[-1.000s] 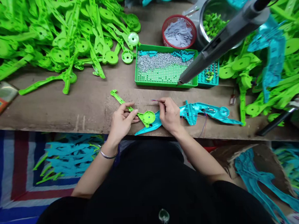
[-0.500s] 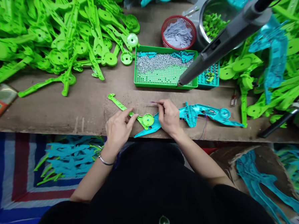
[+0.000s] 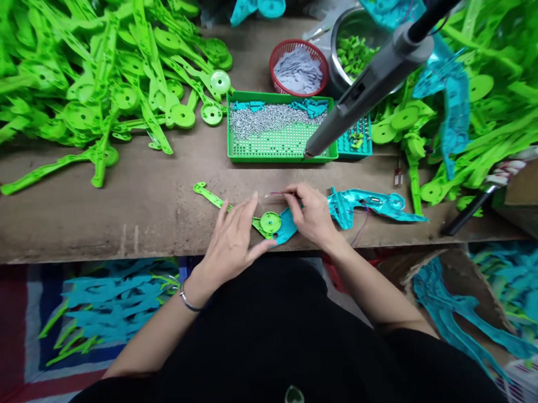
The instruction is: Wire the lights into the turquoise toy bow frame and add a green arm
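Before me on the bench lies a long blue plastic shell, with a lime-green plastic arm resting on its left end by the round disc. My left hand lies over the green arm with its fingers stretched and thumb apart, covering part of it and the shell's left tip. Between thumb and fingers, my right hand pinches thin dark wires, whose ends point left above the disc. Under that hand the middle of the shell is hidden. Another thin wire hangs from the shell over the bench's front edge.
A green tray of screws stands behind the hands. A grey electric screwdriver slants above it. A red basket, a metal bowl and a small screwdriver are beyond. Green parts are heaped at left and right.
My left hand has shifted from pinching the green arm to lying spread over it, nearer the disc. My right hand still holds the wires. The camera view has shifted slightly.
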The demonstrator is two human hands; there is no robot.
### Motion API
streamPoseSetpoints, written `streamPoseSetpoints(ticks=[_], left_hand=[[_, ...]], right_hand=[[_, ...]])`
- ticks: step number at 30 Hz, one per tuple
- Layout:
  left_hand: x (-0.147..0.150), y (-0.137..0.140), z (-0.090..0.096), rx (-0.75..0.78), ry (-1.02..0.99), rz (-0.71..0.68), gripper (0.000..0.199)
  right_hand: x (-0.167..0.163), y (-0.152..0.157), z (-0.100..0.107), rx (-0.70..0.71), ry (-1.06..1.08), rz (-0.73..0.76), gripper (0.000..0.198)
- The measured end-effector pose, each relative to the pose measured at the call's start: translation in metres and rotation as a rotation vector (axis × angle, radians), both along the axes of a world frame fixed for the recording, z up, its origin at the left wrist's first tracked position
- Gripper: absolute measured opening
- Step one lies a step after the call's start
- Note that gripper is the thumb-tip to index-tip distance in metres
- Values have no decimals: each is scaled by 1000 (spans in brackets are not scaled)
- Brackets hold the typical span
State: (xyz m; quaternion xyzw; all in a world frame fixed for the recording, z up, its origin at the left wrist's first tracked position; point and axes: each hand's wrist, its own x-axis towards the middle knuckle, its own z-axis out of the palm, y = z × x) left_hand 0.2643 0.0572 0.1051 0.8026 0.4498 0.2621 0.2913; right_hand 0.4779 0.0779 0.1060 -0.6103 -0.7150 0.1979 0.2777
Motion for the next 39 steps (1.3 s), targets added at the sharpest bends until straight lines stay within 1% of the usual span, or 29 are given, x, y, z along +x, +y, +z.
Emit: streamPoseSetpoints(ticks=[2,4,5,6,7,8,10,11,12,14,16,17,18,20,22,25,27,29,32,35,37,39], left_hand=[[2,7,7,11,-19,107,60],[2,14,11,37,-7,172,33],[1,17,11,44,-2,184,25],[0,18,11,46,-5,198,21],[-2,20,11,41,-18,217,21],[-3,20,10,27,-41,243,22],[-5,20,8,-33,-107,306,20],[-6,19,6,-78,-147,337,19],[-6,19,5,-133,-194,361,18],[-4,17,2,-261,-298,379,20],[-1,16,1,-370,-387,361,24],[1,15,1,-391,-412,351,26],[3,14,2,-383,-419,344,28],[6,13,4,-295,-392,348,31],[8,12,7,-169,-344,360,36],[8,12,7,3,-282,350,41],[5,12,3,108,-234,335,41],[2,13,-3,204,-169,322,40],[-2,13,-11,311,-91,296,40],[-8,9,-14,311,-103,275,50],[-14,3,-14,228,-157,291,60],[-21,-4,-14,84,-228,374,59]], right_hand=[[-2,2,16,-30,38,118,16],[-7,6,30,-57,61,226,18],[-10,8,35,-70,72,258,18],[-11,10,39,-85,91,276,16],[-12,12,41,-106,120,284,14],[-12,13,41,-135,154,284,20],[-7,15,38,-204,233,264,47],[-4,15,35,-237,272,241,57],[0,15,32,-266,313,208,62],[7,14,28,-296,395,119,58],[13,14,28,-301,427,56,44],[15,14,30,-304,410,49,35],[15,15,33,-309,376,60,28],[12,18,42,-341,301,128,21],[5,23,50,-401,282,236,23],[-11,35,53,-484,379,369,29],[-21,42,50,-543,470,402,29],[-29,48,45,-606,521,405,29],[-37,52,40,-652,486,377,27],[-41,53,37,-650,392,352,20],[-41,52,36,-632,322,342,17],[-41,51,35,-613,249,337,16]])
